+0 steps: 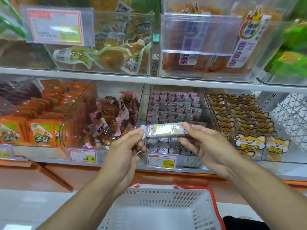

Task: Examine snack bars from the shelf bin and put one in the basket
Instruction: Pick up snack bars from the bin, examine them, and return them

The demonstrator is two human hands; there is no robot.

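Store shelving with clear bins of wrapped snacks fills the background, a price tag (pixel 161 161) clipped below the snack-bar bin (pixel 174 110). Left hand (pixel 123 154) and right hand (pixel 206 145) each pinch one end of a silvery snack bar (pixel 163 130), held level before that bin, above the white basket (pixel 159 196).

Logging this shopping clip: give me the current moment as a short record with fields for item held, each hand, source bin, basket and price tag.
item held: one snack bar in a silvery wrapper, lying roughly level in front of the shelf
left hand: left hand pinches the bar's left end
right hand: right hand pinches the bar's right end
source bin: clear shelf bin of pink and grey wrapped bars, directly behind the held bar
basket: white shopping basket with red trim, below the hands; no bar visible inside
price tag: tag under the bin reads 15.80
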